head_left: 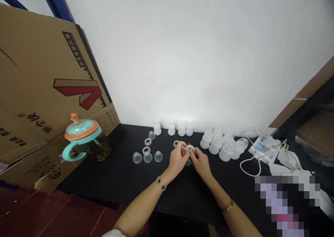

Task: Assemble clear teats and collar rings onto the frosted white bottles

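Over the black table, my left hand (178,157) and my right hand (201,163) pinch a whitish, translucent bottle collar ring (190,148) between them. A thin clear tip stands above the ring, perhaps a teat. Beneath my fingers lies a small clear round piece (188,163), partly hidden. Just behind my left hand is another collar ring (176,144). To the left are two loose collar rings (148,141) and several clear dome caps (158,156). White baby bottles (171,128) without caps stand along the wall. Capped baby bottles (216,145) are grouped to the right.
A teal and orange lidded jug (87,139) with dark contents stands at the table's left, against a large cardboard box (47,77). At the right lie a white cable (250,165), a printed package (263,148) and white papers (289,160). A white wall (182,56) closes the back.
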A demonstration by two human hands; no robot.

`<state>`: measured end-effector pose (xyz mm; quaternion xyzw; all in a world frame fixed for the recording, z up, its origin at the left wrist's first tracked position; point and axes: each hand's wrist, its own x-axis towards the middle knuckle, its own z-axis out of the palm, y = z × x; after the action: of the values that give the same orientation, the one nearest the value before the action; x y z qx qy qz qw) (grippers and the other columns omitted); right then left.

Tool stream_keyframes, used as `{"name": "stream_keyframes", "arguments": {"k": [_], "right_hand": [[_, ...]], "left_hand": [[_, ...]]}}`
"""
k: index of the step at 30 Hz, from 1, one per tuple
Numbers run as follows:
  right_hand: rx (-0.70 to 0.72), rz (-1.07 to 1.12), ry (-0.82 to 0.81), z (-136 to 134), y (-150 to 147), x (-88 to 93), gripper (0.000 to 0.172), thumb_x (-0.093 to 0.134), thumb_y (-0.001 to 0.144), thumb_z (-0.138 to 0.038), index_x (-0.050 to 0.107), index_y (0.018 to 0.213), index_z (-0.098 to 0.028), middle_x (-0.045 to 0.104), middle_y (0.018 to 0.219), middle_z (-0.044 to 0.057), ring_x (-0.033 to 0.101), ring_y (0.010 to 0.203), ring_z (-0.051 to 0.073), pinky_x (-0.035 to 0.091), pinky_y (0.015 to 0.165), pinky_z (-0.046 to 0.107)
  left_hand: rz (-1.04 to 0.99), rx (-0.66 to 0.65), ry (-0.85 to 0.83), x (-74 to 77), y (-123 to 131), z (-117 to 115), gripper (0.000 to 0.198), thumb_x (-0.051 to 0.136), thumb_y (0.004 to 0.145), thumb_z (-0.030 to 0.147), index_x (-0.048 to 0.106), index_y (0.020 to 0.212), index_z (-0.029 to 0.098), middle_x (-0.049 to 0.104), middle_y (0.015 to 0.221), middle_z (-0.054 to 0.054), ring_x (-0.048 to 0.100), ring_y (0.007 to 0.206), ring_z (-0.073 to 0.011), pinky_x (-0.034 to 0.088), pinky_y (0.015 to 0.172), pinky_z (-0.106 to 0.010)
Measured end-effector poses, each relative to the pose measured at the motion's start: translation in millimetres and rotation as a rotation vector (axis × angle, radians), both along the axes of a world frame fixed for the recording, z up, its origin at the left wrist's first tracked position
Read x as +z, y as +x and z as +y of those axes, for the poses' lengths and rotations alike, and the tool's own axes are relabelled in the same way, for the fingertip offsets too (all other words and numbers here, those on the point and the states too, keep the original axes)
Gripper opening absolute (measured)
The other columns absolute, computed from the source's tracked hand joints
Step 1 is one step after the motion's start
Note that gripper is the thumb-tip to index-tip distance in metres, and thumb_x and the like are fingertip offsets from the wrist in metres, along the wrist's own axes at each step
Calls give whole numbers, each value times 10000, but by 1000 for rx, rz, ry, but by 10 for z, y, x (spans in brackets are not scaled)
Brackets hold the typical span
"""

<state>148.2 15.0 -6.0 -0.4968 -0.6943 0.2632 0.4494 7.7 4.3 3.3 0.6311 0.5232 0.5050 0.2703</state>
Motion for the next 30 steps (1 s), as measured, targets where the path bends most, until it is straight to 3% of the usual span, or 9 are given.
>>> {"name": "stream_keyframes", "arguments": {"k": [24, 30], "right_hand": [[-17, -33, 2, 24, 6, -57, 404, 492, 939, -531, 504, 683, -219, 472, 571, -51, 441, 526, 130, 289, 526, 248], [27, -15, -30, 6, 8, -61, 386, 462, 967, -532, 599, 798, -213, 556, 625, -24, 509, 569, 158, 342, 541, 246]], "left_hand": [[39, -4, -10, 18, -8, 6, 113, 575, 892, 269, 570, 1003, 245, 575, 725, 66, 526, 608, -114, 389, 609, -226], [117, 17, 22, 30, -25, 18, 150, 564, 911, 272, 619, 1049, 253, 620, 753, 54, 542, 615, -118, 414, 620, -230]]}}
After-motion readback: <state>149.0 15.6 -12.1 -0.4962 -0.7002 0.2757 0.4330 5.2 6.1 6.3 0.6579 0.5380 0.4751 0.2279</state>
